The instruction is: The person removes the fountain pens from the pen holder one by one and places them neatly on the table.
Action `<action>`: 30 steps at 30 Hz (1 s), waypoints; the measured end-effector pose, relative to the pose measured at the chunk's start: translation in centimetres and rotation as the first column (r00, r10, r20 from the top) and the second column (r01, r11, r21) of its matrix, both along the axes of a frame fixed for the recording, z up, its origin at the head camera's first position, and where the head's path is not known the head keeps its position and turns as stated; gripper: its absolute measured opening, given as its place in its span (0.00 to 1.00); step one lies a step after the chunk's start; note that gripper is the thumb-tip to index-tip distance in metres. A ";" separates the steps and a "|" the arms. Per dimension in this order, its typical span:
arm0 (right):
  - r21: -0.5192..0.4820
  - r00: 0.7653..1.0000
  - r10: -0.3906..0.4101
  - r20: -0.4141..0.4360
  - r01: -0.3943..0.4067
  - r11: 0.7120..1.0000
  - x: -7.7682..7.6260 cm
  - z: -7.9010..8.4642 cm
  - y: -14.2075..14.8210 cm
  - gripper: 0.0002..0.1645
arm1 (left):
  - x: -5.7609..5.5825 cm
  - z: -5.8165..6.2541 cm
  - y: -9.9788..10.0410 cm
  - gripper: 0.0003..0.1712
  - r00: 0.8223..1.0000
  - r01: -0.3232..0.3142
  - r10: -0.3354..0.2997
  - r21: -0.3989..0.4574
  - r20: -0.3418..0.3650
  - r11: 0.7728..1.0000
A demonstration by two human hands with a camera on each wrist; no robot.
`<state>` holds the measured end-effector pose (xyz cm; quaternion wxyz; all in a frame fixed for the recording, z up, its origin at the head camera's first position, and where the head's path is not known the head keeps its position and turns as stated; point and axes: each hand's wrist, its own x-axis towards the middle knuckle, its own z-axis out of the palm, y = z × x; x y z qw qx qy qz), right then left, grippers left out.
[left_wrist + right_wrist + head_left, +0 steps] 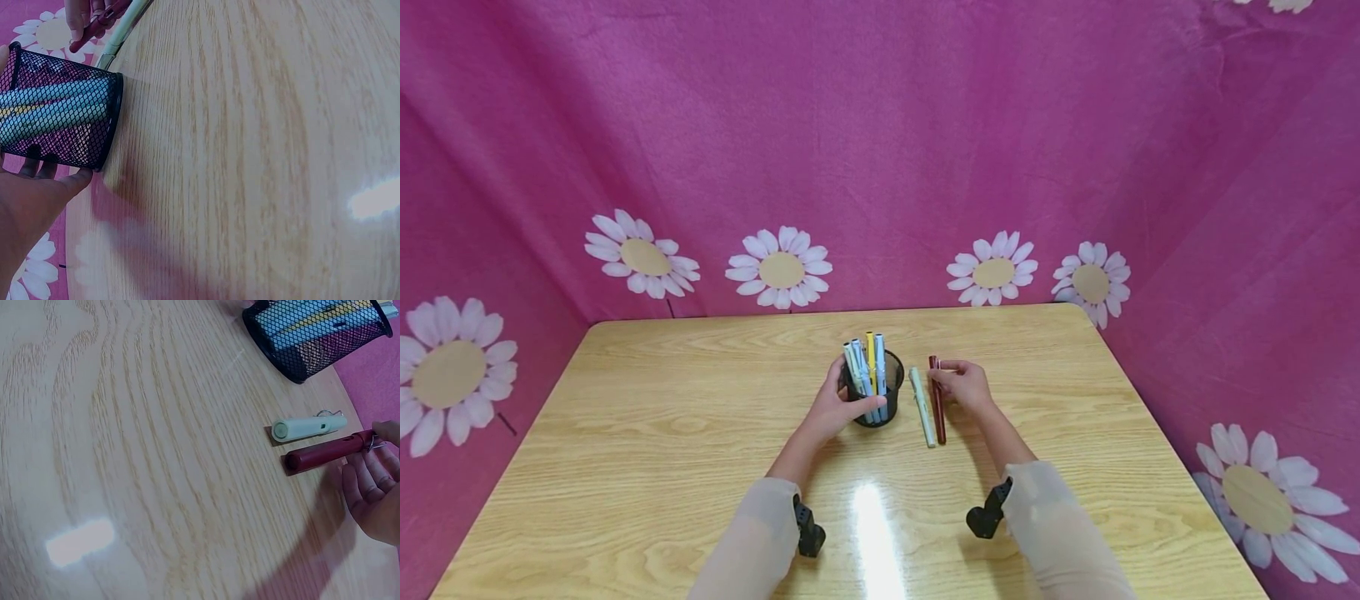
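My left hand grips a black mesh pen cup around its near and left sides. Pens in pale blue, pale green and yellow stand in the cup, leaning to its left side. On the table just right of the cup lies a pale green pen with a wire clip. Close beside it is a dark red pen, and my right hand pinches its far, clip end between thumb and fingers. The near end of the red pen rests low over the wood in the right wrist view.
The wood-grain table runs back to a pink curtain with large white daisies, which also hangs at both sides. A bright light reflection lies on the near middle of the tabletop. Small black cameras are strapped at both wrists.
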<state>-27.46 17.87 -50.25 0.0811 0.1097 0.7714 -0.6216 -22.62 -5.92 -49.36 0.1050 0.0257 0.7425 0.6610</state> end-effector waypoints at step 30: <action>0.115 0.997 -0.081 -0.003 0.081 0.990 -0.1 -0.8 -1.0 0.17 | 1.4 3.0 -0.2 0.56 0.998 0.040 -0.041 0.012 0.042 0.999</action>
